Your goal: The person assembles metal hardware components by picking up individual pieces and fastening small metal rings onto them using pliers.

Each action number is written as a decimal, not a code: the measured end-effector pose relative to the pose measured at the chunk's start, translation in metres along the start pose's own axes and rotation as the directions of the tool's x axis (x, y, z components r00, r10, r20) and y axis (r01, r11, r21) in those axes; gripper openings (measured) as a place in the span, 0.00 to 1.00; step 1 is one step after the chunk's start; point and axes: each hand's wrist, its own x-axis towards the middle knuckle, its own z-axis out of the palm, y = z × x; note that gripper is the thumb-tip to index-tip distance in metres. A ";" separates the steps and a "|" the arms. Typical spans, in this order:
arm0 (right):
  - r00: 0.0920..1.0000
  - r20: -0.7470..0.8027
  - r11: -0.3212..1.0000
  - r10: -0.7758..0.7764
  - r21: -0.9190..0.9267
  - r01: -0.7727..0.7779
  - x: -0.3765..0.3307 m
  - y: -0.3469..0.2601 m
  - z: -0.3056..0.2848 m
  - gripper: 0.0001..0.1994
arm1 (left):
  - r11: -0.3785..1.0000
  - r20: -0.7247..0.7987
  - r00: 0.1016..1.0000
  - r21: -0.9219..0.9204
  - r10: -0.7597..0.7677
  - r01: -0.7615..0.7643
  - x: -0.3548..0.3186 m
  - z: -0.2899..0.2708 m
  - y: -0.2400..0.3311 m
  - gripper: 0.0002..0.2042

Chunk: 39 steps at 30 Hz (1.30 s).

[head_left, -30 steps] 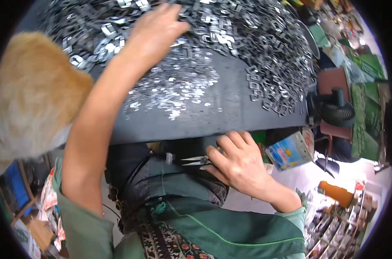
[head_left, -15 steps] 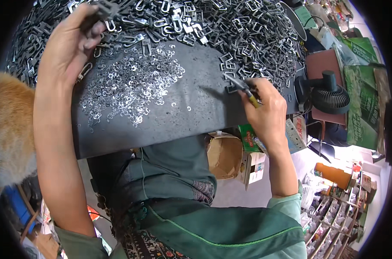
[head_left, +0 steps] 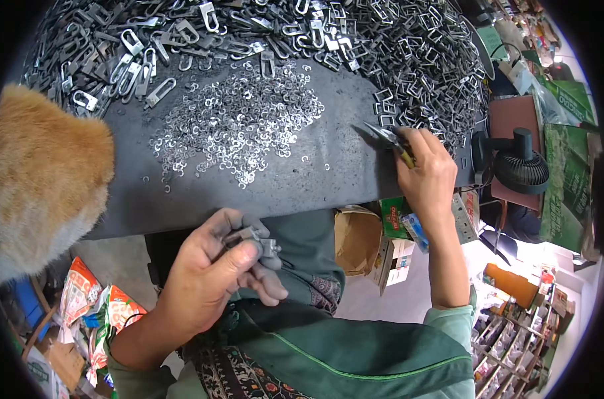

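My left hand (head_left: 212,272) is closed around a small dark metal clip (head_left: 267,246), held over my lap just off the table's near edge. Fingers and thumb cover much of the piece. In my right hand (head_left: 429,163) is a pair of pliers (head_left: 387,135) with yellow on the handle, its pointed jaws lying low over the tabletop. Close to the jaws are the nearest metal rectangular frames (head_left: 415,66) of a big heap. Small silver open rings (head_left: 242,126) are spread in a pile at the middle of the dark table (head_left: 335,189).
Long looped metal clips (head_left: 129,56) heap up along the far left. An orange furry animal (head_left: 49,173) sits against the table's left side. A small black fan (head_left: 518,159) stands at the right. Below the table is an open cardboard box (head_left: 355,243).
My left hand has come down from the far-left clip heap to above my lap, bringing a metal clip. My right hand keeps the pliers near the frames. The view has shifted slightly.
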 end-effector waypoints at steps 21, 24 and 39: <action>0.942 0.300 0.439 -0.149 0.874 -0.209 -0.025 -0.088 -0.025 0.08 | 0.950 -0.037 0.997 0.307 0.070 -0.055 0.015 0.020 -0.008 0.06; 0.903 0.337 0.476 -0.265 0.860 -0.182 -0.024 -0.082 -0.026 0.08 | 0.699 0.072 0.955 0.665 0.288 -0.261 0.018 0.011 -0.015 0.03; 0.959 0.175 0.967 -0.224 0.163 0.196 -0.002 -0.075 -0.037 0.16 | 0.852 0.009 0.999 0.522 0.032 -0.032 0.008 0.002 -0.011 0.12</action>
